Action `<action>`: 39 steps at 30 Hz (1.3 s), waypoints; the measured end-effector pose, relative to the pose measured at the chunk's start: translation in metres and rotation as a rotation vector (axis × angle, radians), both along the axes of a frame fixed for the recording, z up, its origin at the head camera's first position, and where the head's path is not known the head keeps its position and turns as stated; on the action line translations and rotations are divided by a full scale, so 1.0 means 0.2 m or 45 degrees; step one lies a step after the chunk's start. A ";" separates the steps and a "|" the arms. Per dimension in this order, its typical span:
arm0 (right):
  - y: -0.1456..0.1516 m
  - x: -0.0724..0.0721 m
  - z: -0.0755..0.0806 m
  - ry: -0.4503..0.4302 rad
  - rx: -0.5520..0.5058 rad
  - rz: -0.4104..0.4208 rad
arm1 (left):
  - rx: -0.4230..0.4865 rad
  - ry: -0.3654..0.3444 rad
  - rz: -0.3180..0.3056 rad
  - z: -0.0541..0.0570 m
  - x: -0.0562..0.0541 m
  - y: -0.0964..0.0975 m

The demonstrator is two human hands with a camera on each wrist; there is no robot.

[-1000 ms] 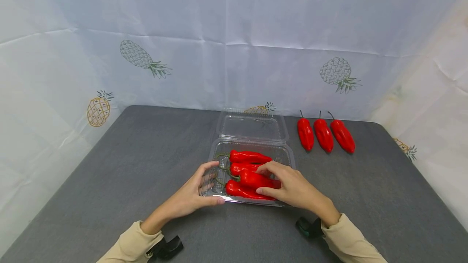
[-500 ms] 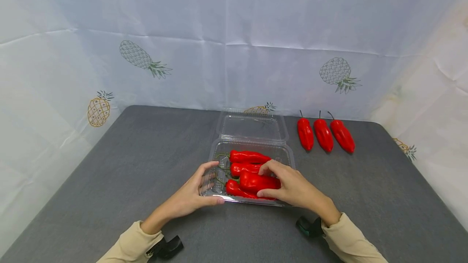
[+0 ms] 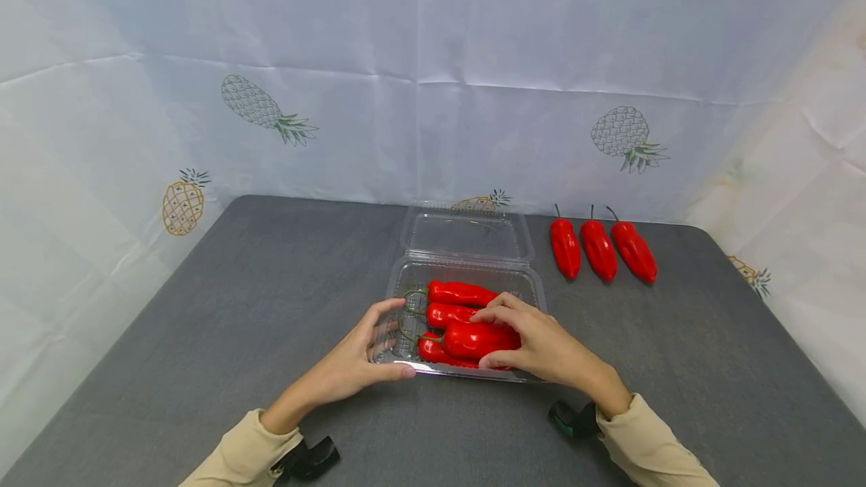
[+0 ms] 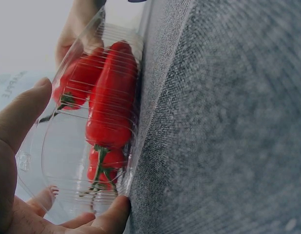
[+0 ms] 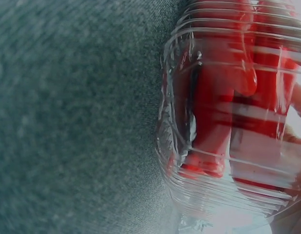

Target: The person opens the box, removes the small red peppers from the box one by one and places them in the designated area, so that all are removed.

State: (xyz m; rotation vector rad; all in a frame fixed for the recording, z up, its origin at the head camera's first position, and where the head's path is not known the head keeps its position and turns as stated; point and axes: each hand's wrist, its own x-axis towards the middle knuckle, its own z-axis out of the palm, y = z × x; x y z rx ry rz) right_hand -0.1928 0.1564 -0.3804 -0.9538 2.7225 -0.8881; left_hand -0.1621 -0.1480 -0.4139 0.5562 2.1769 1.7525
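Observation:
My left hand (image 3: 348, 359) holds the left end of a clear plastic clamshell container (image 3: 443, 373), thumb along its near side and fingers around the end. Inside it, red peppers with green stems lie crosswise, stems to the left. My right hand (image 3: 551, 344) grips the tip end of one red pepper (image 3: 479, 340), which overlaps the nearest pepper (image 3: 433, 352). In the left wrist view this held pepper (image 4: 72, 80) sits higher than the near one (image 4: 111, 102). Two more, a middle pepper (image 3: 446, 315) and a far pepper (image 3: 460, 292), lie behind, partly covered by my right fingers.
The container's lid (image 3: 467, 237) is folded back toward the curtain (image 3: 419, 134). Three more red peppers lie at the back right of the grey table: a left one (image 3: 564, 249), a middle one (image 3: 598, 250) and a right one (image 3: 634, 252).
The pepper in my right hand has shifted slightly toward me and rightward, covering more of the nearest one. My right fingers have spread onto the far pepper, which moved a little. My left hand stays put.

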 end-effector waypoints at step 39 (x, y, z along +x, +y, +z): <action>0.03 -0.02 0.01 0.060 -0.185 -0.024 | -0.025 -0.042 0.023 0.01 0.01 0.00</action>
